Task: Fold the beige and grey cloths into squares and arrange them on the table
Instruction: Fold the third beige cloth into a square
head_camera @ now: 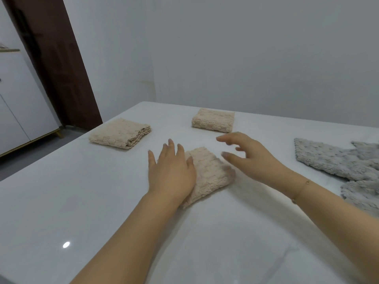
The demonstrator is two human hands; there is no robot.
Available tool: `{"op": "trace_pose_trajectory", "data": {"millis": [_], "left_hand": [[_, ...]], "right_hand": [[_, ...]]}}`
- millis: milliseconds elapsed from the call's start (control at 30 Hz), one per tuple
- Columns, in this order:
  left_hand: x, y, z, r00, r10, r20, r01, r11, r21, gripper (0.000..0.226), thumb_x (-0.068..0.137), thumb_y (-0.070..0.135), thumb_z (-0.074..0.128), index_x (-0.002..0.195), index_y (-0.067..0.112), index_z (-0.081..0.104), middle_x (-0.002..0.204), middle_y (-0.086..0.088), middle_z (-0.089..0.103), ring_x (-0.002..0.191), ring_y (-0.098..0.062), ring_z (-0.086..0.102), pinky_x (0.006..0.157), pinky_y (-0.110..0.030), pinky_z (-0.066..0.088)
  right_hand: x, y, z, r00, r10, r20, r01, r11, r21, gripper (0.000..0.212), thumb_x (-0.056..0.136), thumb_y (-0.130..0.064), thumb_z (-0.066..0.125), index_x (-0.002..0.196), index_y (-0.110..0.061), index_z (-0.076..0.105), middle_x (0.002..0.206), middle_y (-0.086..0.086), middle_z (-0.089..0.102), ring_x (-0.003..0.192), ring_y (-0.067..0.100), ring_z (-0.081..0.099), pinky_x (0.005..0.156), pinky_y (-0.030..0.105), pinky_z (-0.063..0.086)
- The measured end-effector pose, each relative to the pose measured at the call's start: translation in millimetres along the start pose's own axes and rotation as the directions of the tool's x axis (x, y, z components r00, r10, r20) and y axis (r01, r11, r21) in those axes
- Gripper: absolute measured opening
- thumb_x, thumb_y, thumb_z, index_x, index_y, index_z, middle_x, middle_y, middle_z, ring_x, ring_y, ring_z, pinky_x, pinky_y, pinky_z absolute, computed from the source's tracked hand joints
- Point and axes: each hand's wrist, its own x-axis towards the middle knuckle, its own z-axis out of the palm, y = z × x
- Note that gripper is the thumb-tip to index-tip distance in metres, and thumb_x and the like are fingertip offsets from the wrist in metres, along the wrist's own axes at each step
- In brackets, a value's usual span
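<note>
A folded beige cloth (209, 173) lies in the middle of the white table (61, 201). My left hand (171, 171) lies flat on its left part, fingers straight. My right hand (248, 154) hovers just above and to the right of that cloth, fingers spread and relaxed, holding nothing. Two more beige cloths sit folded into squares farther back: one at the left (120, 133) and one at the back centre (213, 120). Loose grey cloths (336, 160) lie unfolded at the right edge of the table.
A pale wall stands behind the table. A dark brown door frame (55, 58) and a white cabinet (18, 95) are off to the left, beyond the table's edge. The near part of the table is bare and glossy.
</note>
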Motion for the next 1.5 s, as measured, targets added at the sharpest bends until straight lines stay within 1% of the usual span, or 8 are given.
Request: {"op": "trace_pose_trajectory", "data": {"millis": [200,333,500,633,733,867,1167,1500], "left_hand": [[-3,2,25,0.988,-0.058,0.142,0.059,0.998,-0.004,0.059,0.1,0.039,0.006,0.151,0.013,-0.008,0.159,-0.007,-0.015,0.146,-0.018,-0.014,0.118,-0.045,-0.006],[-2,1,32,0.994,-0.051,0.1,0.052,0.999,-0.01,0.059,0.1,0.038,0.008,0.151,0.013,-0.007,0.159,-0.008,-0.014,0.146,-0.019,-0.015,0.119,-0.043,-0.006],[-3,-2,36,0.996,-0.034,0.079,0.038,0.998,-0.042,0.058,0.101,0.037,0.011,0.152,0.013,-0.003,0.16,-0.009,-0.008,0.146,-0.02,-0.011,0.119,-0.043,-0.006],[-3,-8,31,1.0,-0.021,0.017,0.025,0.962,-0.273,0.059,0.101,0.038,0.02,0.152,0.012,0.006,0.16,-0.008,-0.004,0.147,-0.019,-0.006,0.119,-0.038,-0.003],[-7,-18,21,0.963,-0.25,-0.104,0.135,0.776,-0.617,0.056,0.1,0.037,0.031,0.149,0.011,0.02,0.159,-0.01,0.011,0.146,-0.022,0.006,0.117,-0.034,0.005],[-15,-46,11,0.892,-0.442,-0.1,0.321,0.771,-0.55,0.049,0.097,0.044,0.035,0.132,0.011,0.048,0.132,-0.01,0.051,0.127,-0.03,0.035,0.104,-0.039,0.028],[-17,-45,-14,0.918,-0.281,0.28,0.397,0.627,-0.671,0.031,0.09,0.044,0.053,0.088,0.014,0.059,0.086,-0.003,0.063,0.089,-0.021,0.059,0.076,-0.031,0.044],[-53,-77,-26,0.963,-0.167,0.211,0.269,0.623,-0.735,0.022,0.081,0.024,0.073,0.1,0.013,0.068,0.092,-0.005,0.066,0.078,-0.016,0.061,0.072,-0.028,0.05]], "right_hand": [[28,-8,36,0.89,-0.078,0.45,0.219,0.938,-0.269,0.052,0.103,-0.032,0.03,0.15,-0.015,0.02,0.159,-0.005,0.01,0.145,0.003,0.003,0.107,0.008,-0.005],[22,8,52,0.89,-0.054,0.453,0.176,0.957,-0.231,0.053,0.103,-0.036,0.021,0.152,-0.021,0.007,0.159,-0.012,-0.001,0.141,-0.005,-0.006,0.103,0.001,-0.011],[22,10,53,0.877,-0.037,0.48,0.171,0.956,-0.239,0.053,0.103,-0.036,0.021,0.152,-0.022,0.006,0.159,-0.011,-0.001,0.141,-0.006,-0.008,0.11,0.012,-0.008],[22,2,39,0.879,0.054,0.474,-0.112,0.989,0.096,0.053,0.099,-0.035,0.043,0.149,-0.025,0.026,0.153,-0.02,0.016,0.135,-0.01,0.009,0.108,0.012,0.004],[14,4,24,0.918,0.235,0.318,-0.34,0.881,0.329,0.04,0.095,-0.033,0.052,0.132,-0.021,0.051,0.139,-0.015,0.043,0.125,0.004,0.041,0.098,0.018,0.031],[3,14,8,0.937,0.328,0.121,-0.349,0.899,0.263,0.024,0.094,-0.034,0.052,0.098,-0.016,0.068,0.1,-0.006,0.068,0.096,0.014,0.06,0.079,0.023,0.042],[-15,-20,13,0.888,0.359,0.287,-0.426,0.877,0.223,0.019,0.083,-0.028,0.07,0.079,-0.009,0.068,0.055,-0.008,0.062,0.051,0.006,0.053,0.049,0.011,0.042],[-97,-74,13,0.772,0.166,0.614,-0.41,0.867,0.281,0.024,0.085,-0.028,0.067,0.086,-0.003,0.069,0.084,0.004,0.076,0.071,0.008,0.055,0.08,0.027,0.044]]}}
